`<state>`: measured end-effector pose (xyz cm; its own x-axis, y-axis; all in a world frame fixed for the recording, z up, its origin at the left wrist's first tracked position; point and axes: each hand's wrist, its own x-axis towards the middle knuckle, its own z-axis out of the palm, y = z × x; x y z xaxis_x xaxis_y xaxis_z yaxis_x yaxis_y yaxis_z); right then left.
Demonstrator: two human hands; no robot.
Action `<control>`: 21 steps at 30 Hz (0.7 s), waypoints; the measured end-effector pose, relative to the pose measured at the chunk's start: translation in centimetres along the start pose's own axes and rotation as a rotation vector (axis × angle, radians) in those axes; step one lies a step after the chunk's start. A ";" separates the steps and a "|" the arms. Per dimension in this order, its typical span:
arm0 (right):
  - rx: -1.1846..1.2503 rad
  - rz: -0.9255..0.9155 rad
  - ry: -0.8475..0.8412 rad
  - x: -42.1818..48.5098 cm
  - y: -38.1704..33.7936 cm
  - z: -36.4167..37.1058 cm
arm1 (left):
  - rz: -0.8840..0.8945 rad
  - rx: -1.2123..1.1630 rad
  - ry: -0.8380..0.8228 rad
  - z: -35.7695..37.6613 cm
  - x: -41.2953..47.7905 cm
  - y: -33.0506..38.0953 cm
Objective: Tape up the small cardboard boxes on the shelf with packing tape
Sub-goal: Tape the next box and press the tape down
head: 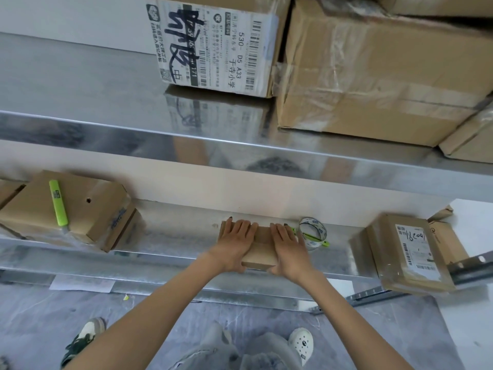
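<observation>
Both hands pressed flat on the small cardboard box (262, 245) at the front edge of the lower shelf (170, 243): left hand (236, 243) and right hand (286, 244) with fingers spread over its top, thumbs at the near side. Flaps held closed, no tape visible on it. Tape roll (312, 233) untouched just right, toward the shelf's back. Sealing seemingly not begun here; left box (80, 206) and right box (409, 252) apparently taped.
</observation>
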<state>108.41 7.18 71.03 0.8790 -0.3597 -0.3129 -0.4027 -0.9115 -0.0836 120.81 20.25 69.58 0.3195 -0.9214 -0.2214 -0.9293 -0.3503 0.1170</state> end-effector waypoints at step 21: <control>-0.148 -0.028 0.437 -3.5 -2.1 2.2 | -0.126 0.074 -0.087 -4.2 0.8 -0.6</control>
<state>105.64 10.82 70.18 0.9269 -0.3564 0.1180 -0.3648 -0.9292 0.0596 122.39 19.02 73.37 0.4197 -0.8520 -0.3128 -0.8952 -0.4455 0.0123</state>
